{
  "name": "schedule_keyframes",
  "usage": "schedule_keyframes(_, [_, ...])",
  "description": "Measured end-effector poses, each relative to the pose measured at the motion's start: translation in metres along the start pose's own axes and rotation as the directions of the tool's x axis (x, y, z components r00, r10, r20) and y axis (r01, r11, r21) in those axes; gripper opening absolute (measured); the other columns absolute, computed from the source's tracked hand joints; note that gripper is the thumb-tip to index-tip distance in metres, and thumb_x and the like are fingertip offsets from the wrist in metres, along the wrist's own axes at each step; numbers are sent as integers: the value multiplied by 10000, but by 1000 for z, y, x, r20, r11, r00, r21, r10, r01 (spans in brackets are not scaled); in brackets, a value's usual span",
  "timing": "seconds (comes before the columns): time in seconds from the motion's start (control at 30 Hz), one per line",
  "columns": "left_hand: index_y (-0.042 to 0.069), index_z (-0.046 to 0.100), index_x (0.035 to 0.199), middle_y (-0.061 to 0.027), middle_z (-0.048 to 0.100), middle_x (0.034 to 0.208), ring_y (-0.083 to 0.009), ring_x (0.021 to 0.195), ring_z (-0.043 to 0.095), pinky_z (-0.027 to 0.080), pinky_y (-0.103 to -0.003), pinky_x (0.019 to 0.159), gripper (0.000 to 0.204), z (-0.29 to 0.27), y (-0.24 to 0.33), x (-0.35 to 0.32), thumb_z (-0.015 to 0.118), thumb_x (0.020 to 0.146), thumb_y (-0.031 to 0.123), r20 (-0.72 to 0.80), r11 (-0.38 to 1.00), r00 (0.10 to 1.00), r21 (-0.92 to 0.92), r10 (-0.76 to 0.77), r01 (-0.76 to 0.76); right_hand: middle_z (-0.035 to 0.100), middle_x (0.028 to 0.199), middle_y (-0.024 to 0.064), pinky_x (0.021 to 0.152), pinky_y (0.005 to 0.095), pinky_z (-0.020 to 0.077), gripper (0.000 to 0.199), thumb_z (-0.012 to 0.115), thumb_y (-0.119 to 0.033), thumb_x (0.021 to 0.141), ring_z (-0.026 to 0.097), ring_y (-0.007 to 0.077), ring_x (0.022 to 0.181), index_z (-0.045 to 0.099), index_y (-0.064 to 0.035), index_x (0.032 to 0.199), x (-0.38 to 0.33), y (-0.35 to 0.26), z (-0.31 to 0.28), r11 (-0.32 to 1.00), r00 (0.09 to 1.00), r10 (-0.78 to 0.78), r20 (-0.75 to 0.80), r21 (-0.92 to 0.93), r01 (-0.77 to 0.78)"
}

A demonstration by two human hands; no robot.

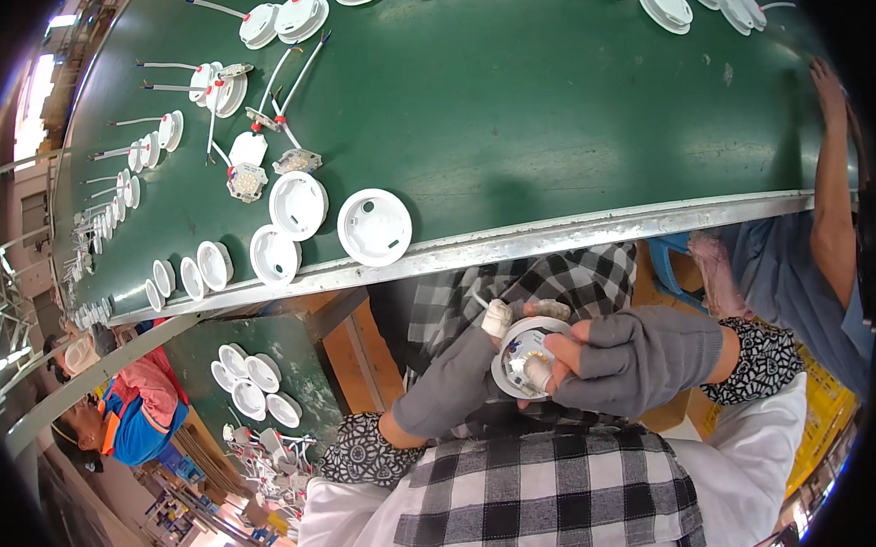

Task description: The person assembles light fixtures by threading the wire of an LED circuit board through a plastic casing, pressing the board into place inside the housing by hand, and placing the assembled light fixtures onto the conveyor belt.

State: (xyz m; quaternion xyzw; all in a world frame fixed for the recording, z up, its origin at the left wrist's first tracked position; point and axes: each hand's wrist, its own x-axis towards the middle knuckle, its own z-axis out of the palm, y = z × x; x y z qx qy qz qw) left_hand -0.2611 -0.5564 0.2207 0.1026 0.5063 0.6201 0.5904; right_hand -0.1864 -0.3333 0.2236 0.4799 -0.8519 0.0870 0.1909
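Observation:
Above my lap, my left hand (461, 369), in a grey fingerless glove with tape on its fingertips, grips the far left side of a white round lamp housing (500, 375). The housing's open side faces up, and a small LED board (519, 356) shows inside. My right hand (619, 359), gloved alike, closes over the housing's right side. Its taped fingertip presses down inside, beside the board. A white cable end (479, 299) pokes out past my left fingers. The housing's underside is hidden.
A metal-edged green belt (549, 125) runs ahead, carrying white housings (375, 227), LED boards with wires (248, 182) and wired lamps (665, 8). A lower table at left holds stacked cups (252, 401) and wired parts (271, 467). Other people sit at left (139, 409) and right (795, 261).

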Motion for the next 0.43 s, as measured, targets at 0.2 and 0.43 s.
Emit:
schedule_keyframes(0.2, [-31,399,1348,-104,563,1186,-149,1068,578,486,-251,889,467,12,15,-7,277,1053,309,-84,993,993,-92,-81,73,524,1055,7,851,216,496,323,599,-148,769,558,173,1013,592,-40,1072,7,-4,-11,804,969,172,179,542,-243])
schedule_keyframes(0.43, [-55,351,1388,-148,540,1264,-197,1156,551,430,-291,985,526,11,12,-10,320,1041,338,-62,998,996,-3,-66,66,546,1175,0,899,255,494,318,596,-163,770,564,194,1027,607,-70,1074,7,5,-18,805,956,188,227,523,-282])
